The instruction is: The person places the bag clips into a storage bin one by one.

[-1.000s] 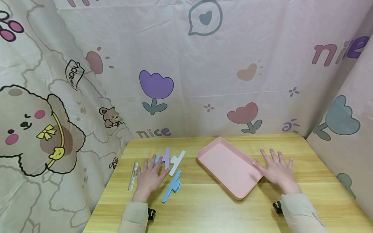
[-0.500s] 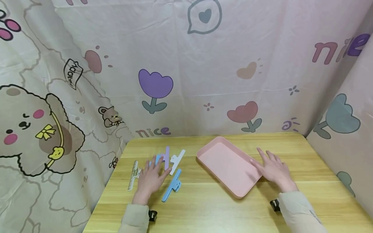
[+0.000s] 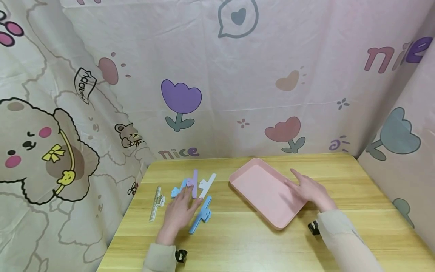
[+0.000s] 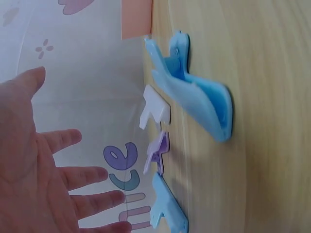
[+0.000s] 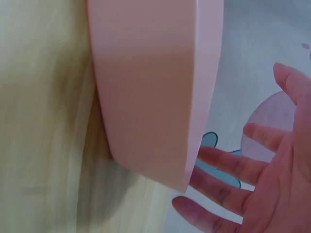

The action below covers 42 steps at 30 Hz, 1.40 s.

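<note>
My left hand (image 3: 178, 211) hovers over the left side of the table, fingers spread and holding nothing. Close around it lie long-jawed bag clips: a blue clip (image 4: 206, 104) to its right, plus a white clip (image 3: 208, 184), a purple clip (image 3: 195, 183) and another blue clip (image 4: 169, 206) beyond the fingertips. A clear clip (image 3: 155, 204) lies further left. My right hand (image 3: 310, 189) is above the right edge of a pink tray (image 3: 263, 189), fingers loosely extended and gripping nothing. In the right wrist view, the fingers (image 5: 233, 165) are beside the tray's rim; contact cannot be made out.
The wooden table (image 3: 234, 245) is bounded by a patterned curtain (image 3: 217, 94) at the back and both sides. Black wrist cameras sit under both cuffs, the left camera (image 3: 181, 256) low over the table.
My right hand has moved left over the tray's edge and turned, its fingers less spread. My left hand has shifted slightly right and nearer, uncovering the far blue clip. Clips and tray stay put.
</note>
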Each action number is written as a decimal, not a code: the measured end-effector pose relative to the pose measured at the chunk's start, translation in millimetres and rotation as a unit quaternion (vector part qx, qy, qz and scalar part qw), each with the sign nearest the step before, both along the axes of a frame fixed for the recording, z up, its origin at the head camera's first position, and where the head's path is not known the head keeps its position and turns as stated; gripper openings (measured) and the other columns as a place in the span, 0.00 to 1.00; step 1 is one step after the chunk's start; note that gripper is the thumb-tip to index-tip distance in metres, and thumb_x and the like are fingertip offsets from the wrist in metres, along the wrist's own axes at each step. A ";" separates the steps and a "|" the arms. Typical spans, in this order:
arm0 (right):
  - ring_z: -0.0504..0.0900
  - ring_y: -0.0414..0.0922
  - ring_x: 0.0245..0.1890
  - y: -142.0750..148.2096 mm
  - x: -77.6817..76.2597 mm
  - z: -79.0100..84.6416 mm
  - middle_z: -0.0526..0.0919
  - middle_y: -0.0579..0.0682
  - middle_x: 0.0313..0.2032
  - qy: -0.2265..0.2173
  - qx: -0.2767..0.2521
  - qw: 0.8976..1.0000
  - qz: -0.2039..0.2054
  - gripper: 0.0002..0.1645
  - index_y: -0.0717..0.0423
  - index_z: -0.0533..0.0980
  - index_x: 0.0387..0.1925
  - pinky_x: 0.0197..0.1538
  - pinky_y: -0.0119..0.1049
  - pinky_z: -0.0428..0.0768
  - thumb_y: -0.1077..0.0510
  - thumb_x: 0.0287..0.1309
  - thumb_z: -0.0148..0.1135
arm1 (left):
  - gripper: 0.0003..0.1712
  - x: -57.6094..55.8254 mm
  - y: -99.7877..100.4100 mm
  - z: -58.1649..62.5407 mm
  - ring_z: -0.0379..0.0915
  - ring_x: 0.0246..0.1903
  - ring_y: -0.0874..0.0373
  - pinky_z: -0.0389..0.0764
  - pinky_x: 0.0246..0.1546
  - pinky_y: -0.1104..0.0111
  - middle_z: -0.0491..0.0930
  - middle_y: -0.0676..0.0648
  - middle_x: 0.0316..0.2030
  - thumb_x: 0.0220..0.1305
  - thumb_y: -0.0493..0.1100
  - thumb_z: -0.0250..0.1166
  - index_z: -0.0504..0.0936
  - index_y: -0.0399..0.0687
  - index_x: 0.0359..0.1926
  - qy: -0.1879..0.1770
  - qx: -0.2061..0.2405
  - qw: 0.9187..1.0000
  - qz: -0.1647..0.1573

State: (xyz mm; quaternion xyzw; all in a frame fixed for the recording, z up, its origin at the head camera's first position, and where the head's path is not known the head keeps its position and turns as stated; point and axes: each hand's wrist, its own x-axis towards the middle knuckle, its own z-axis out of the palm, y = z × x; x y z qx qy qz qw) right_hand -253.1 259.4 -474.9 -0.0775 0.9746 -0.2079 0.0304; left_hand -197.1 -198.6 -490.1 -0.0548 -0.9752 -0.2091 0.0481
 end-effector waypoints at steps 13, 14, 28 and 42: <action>0.78 0.60 0.50 -10.7 -27.8 -4.3 0.77 0.66 0.54 -0.032 -0.046 0.998 0.017 0.39 0.60 0.58 0.73 0.52 0.60 0.73 0.41 0.71 0.50 | 0.43 8.7 8.6 -5.6 0.59 0.65 0.31 0.61 0.57 0.32 0.58 0.34 0.71 0.68 0.69 0.51 0.59 0.52 0.75 -0.027 0.037 0.999 -0.010; 0.79 0.59 0.49 -10.4 -29.3 -5.6 0.78 0.66 0.54 -0.034 -0.054 0.998 0.017 0.38 0.60 0.59 0.73 0.51 0.59 0.73 0.42 0.71 0.50 | 0.43 9.4 8.8 -6.3 0.59 0.65 0.31 0.61 0.56 0.32 0.58 0.34 0.71 0.68 0.69 0.51 0.59 0.52 0.75 -0.025 0.038 0.999 -0.010; 0.79 0.52 0.42 2.6 -36.6 -21.7 0.81 0.61 0.44 -0.054 -0.111 0.991 0.059 0.28 0.62 0.65 0.69 0.48 0.53 0.77 0.65 0.68 0.51 | 0.43 14.8 7.6 -14.0 0.66 0.60 0.34 0.69 0.52 0.35 0.67 0.34 0.65 0.65 0.63 0.61 0.62 0.48 0.73 -0.030 0.061 0.997 -0.021; 0.78 0.46 0.38 3.0 -19.0 -22.4 0.81 0.58 0.46 -0.090 -0.139 0.982 0.089 0.29 0.59 0.63 0.71 0.43 0.44 0.78 0.62 0.70 0.52 | 0.40 16.9 8.1 -16.3 0.72 0.54 0.37 0.74 0.50 0.41 0.74 0.34 0.57 0.60 0.50 0.70 0.67 0.42 0.69 -0.012 0.108 0.994 -0.028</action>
